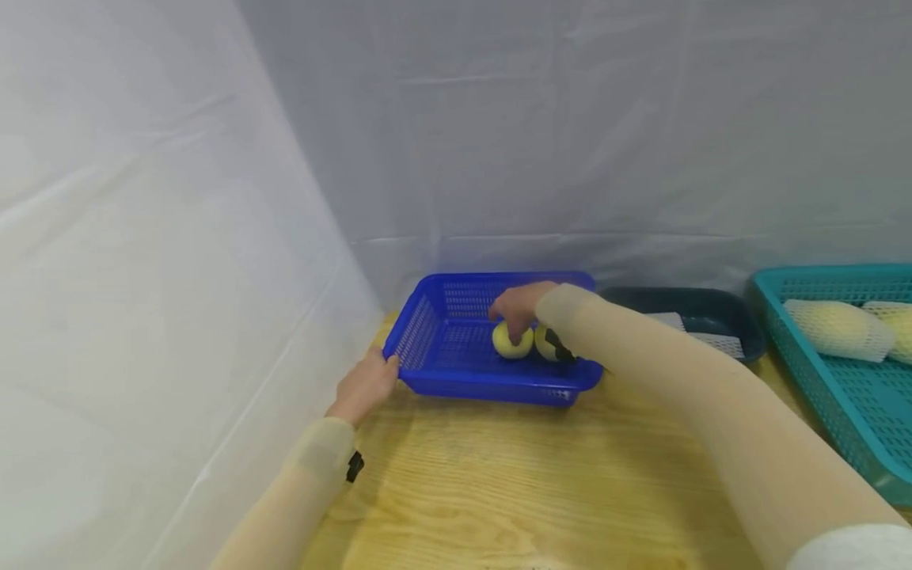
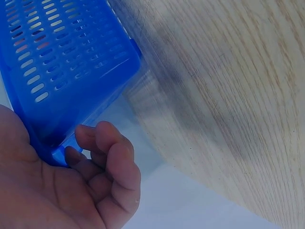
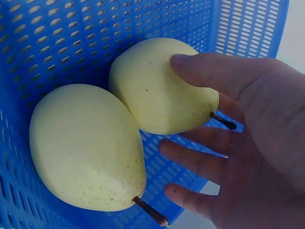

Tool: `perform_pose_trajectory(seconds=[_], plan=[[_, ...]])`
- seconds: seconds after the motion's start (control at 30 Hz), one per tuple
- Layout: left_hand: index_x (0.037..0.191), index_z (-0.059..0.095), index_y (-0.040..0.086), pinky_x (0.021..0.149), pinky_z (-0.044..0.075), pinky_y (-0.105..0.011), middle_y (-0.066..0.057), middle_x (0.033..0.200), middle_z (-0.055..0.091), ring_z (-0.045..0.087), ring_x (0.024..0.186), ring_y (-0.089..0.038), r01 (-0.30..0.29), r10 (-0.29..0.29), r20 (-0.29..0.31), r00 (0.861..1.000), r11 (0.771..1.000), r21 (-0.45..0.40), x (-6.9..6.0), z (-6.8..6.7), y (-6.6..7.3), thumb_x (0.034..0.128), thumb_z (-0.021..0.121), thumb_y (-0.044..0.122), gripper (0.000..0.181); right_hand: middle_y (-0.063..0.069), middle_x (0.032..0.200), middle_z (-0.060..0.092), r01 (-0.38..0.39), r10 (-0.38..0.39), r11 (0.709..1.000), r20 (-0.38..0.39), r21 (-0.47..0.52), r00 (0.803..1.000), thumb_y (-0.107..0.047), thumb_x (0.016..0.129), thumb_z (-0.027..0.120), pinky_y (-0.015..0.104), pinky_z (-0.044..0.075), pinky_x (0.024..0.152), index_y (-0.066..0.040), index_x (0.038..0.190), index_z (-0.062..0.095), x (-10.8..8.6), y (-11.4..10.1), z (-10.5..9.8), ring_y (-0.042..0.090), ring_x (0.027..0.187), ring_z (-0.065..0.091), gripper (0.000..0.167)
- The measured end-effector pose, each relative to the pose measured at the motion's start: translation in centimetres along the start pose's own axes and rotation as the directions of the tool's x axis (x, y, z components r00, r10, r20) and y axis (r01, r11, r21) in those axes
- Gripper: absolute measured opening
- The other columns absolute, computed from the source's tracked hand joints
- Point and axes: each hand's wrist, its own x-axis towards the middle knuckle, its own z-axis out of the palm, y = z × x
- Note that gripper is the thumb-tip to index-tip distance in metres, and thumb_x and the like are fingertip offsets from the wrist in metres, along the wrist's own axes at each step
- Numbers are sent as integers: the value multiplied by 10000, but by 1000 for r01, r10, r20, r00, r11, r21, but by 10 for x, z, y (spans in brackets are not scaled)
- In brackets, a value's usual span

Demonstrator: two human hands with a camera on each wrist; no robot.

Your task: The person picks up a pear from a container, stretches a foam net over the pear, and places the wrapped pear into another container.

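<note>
The left hand point(image 1: 366, 385) point(image 2: 71, 186) grips the front left corner of a blue basket point(image 1: 484, 381) point(image 2: 112, 76), its fingers curled at the rim. Inside the basket, two pale yellow pears lie side by side and touching. Reaching in from the right, the right hand point(image 1: 522, 304) point(image 3: 257, 124) holds one pear point(image 1: 507, 345) point(image 3: 147, 90), thumb on its upper surface and other fingers around its stem side, partly hidden by it. The other pear point(image 1: 546, 347) point(image 3: 86, 148) sits beside it, partly behind the right wrist in the head view.
Right of the basket stands a dark green tray point(image 1: 701, 305) with white foam netting inside. Farther right is a teal basket point(image 1: 819, 396) holding net-wrapped yellow fruit point(image 1: 841, 328). Pale sheeting hangs behind and at the left of the wooden table point(image 1: 499, 475).
</note>
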Motion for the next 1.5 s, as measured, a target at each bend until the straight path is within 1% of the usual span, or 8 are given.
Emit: perform_pose_trajectory(seconds=[0.17, 0.4, 0.53, 0.83, 1.03, 1.23, 1.33, 1.5], plan=[[1482, 260, -129, 866, 508, -582, -276, 1224, 615, 631, 1031, -384, 11, -11, -2, 1000, 1000, 10, -1, -1, -1, 1063, 255, 411, 683, 41, 1617, 358, -13, 14, 1000, 22, -6, 1000, -264, 818, 815, 548, 420, 1085, -266, 1528, 435, 6, -1, 3, 318, 1440, 399, 805], [1466, 291, -116, 810, 514, -536, -220, 1138, 625, 609, 925, -321, 24, -24, 1, 1000, 1000, 0, -1, -1, -3, 1063, 260, 411, 664, 46, 1613, 365, 17, -17, 1000, 13, -16, 1000, -278, 803, 830, 564, 401, 1099, -238, 1528, 439, 15, 2, 10, 317, 1455, 379, 825], [1477, 273, -120, 831, 514, -552, -253, 1207, 612, 613, 958, -334, 29, -29, 8, 1000, 1000, 1, -2, -1, -3, 1063, 255, 412, 675, 57, 1613, 363, 25, -24, 999, 24, -23, 999, -277, 806, 829, 558, 400, 1104, -228, 1526, 444, 15, 0, 12, 319, 1458, 372, 818], [1491, 252, -123, 914, 495, -595, -312, 1340, 561, 611, 1133, -432, 21, -21, -1, 1000, 1000, 2, -3, 1, 3, 1059, 259, 417, 692, 48, 1577, 421, 58, -58, 998, -3, -35, 998, -289, 801, 819, 516, 436, 1073, -207, 1505, 472, 17, 8, 15, 300, 1427, 411, 789], [1493, 245, -124, 897, 504, -582, -313, 1337, 565, 621, 1114, -422, 31, -31, 5, 1000, 1000, 7, -4, 3, 5, 1061, 265, 412, 688, 62, 1531, 477, 100, -101, 995, -26, -23, 995, -273, 789, 813, 426, 505, 969, -186, 1490, 493, 15, 10, 13, 261, 1319, 505, 775], [1463, 294, -116, 881, 506, -577, -293, 1261, 605, 633, 1059, -400, 25, -25, -10, 1000, 1000, -3, -4, 2, 8, 1057, 271, 412, 667, 40, 1355, 607, 166, -166, 986, -120, -10, 979, -241, 767, 802, 360, 515, 852, -164, 1426, 563, 0, 13, 0, 199, 1087, 581, 705], [1466, 294, -118, 890, 503, -577, -296, 1278, 600, 631, 1080, -403, 18, -18, -14, 1000, 1000, 2, -1, 2, 11, 1057, 269, 406, 665, 26, 1338, 610, 176, -175, 984, -143, -7, 974, -248, 773, 792, 370, 509, 860, -178, 1415, 573, -14, 17, -6, 198, 1092, 573, 682], [1469, 288, -119, 717, 502, -463, -209, 1090, 628, 606, 859, -309, 5, -5, 7, 1000, 1000, -9, 6, 4, 16, 1062, 269, 397, 657, 33, 1356, 605, 190, -190, 982, -165, -18, 968, -281, 790, 785, 387, 509, 891, -189, 1417, 570, -41, 27, -13, 207, 1114, 584, 669]])
